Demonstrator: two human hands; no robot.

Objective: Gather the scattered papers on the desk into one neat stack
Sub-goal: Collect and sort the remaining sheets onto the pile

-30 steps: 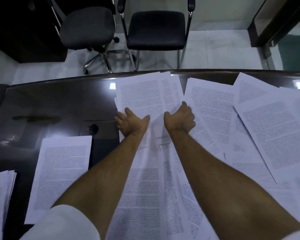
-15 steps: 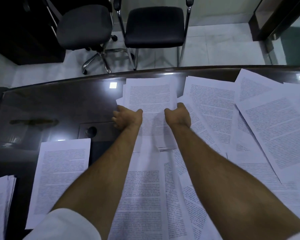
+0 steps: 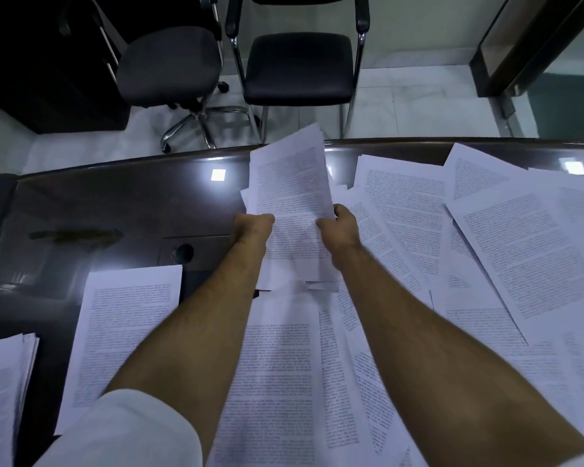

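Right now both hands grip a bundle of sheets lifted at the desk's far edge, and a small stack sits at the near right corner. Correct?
One error: the small stack sits at the near left, not the right, as the head view shows. The rest holds: the left hand and right hand both grip the bundle, lifted at the desk's far edge.

past your desk's far edge: black armchair (image 3: 297, 67) on chrome legs; grey swivel chair (image 3: 169, 65) just left of it; dark cabinet (image 3: 48, 62) far left; glass partition (image 3: 567, 106) far right
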